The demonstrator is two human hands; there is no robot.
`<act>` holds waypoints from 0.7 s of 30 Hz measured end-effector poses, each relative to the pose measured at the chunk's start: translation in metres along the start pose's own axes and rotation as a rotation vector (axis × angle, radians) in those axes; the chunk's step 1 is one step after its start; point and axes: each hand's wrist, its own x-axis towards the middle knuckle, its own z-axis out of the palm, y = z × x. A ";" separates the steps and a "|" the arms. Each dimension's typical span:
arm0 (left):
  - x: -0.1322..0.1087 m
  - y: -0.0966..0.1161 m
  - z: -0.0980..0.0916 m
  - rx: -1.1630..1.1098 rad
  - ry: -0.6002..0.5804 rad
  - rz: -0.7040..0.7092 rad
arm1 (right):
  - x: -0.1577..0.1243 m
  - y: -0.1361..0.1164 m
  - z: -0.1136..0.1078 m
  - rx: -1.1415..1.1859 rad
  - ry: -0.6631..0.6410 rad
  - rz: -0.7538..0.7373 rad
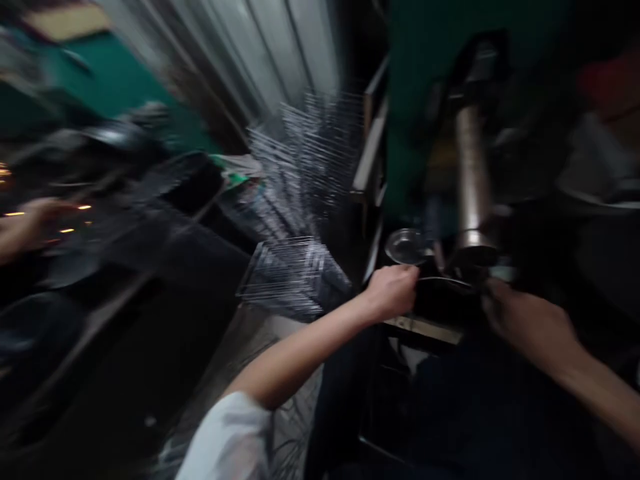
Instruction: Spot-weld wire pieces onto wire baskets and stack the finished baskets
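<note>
The left hand [393,290] is curled at a thin curved rim [443,280] on a dark round piece [440,303], and the right hand [525,325] lies to its right, fingers down. Blur hides whether either hand has a firm hold. The rim looks light and thin, probably best taken by its edge. Just beyond sits a clear disc [405,245], beside a steel ram [473,180] on a green machine [420,87]. To the left stands a stack of clear ribbed trays [295,280]. A co-worker's hand [35,223] shows far left, its work too dark and blurred to make out.
</note>
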 end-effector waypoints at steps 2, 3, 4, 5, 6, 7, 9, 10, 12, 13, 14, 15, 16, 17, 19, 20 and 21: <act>0.006 -0.003 0.004 0.020 0.035 0.031 | -0.005 0.007 -0.007 -0.121 -0.153 0.017; 0.009 -0.004 0.006 0.031 0.052 0.045 | -0.004 0.007 -0.009 -0.154 -0.210 0.013; 0.010 -0.004 0.008 0.043 0.063 0.053 | -0.003 0.005 -0.010 -0.163 -0.238 0.007; 0.011 -0.003 0.009 0.055 0.071 0.058 | -0.001 0.002 -0.010 -0.153 -0.241 0.005; 0.011 -0.003 0.011 0.065 0.077 0.060 | -0.001 0.000 -0.009 -0.137 -0.231 0.009; 0.010 -0.002 0.011 0.078 0.084 0.059 | -0.001 -0.002 -0.009 -0.118 -0.214 0.013; 0.008 -0.002 0.012 0.120 0.103 0.055 | -0.004 -0.001 -0.008 -0.080 -0.146 0.013; 0.008 -0.002 0.012 0.148 0.113 0.056 | -0.006 0.001 -0.007 -0.068 -0.097 0.006; 0.009 -0.003 0.013 0.195 0.123 0.064 | -0.008 0.007 -0.004 -0.057 0.001 -0.024; 0.009 -0.004 0.013 0.203 0.119 0.065 | -0.007 0.011 -0.002 -0.052 0.031 -0.040; 0.010 -0.005 0.014 0.198 0.109 0.061 | -0.007 0.015 0.001 -0.041 0.038 -0.055; 0.012 -0.005 0.016 0.187 0.097 0.053 | -0.006 0.018 0.004 -0.023 0.025 -0.066; 0.013 -0.006 0.017 0.176 0.085 0.045 | -0.004 0.021 0.008 0.000 0.005 -0.073; 0.014 -0.006 0.019 0.165 0.075 0.040 | -0.003 0.024 0.012 0.024 -0.016 -0.077; 0.015 -0.008 0.024 0.153 0.067 0.043 | -0.002 0.026 0.020 0.061 -0.024 -0.087; 0.016 -0.008 0.026 0.146 0.068 0.046 | -0.002 0.027 0.023 0.071 -0.009 -0.094; 0.016 -0.009 0.027 0.137 0.071 0.048 | -0.002 0.027 0.026 0.078 0.011 -0.105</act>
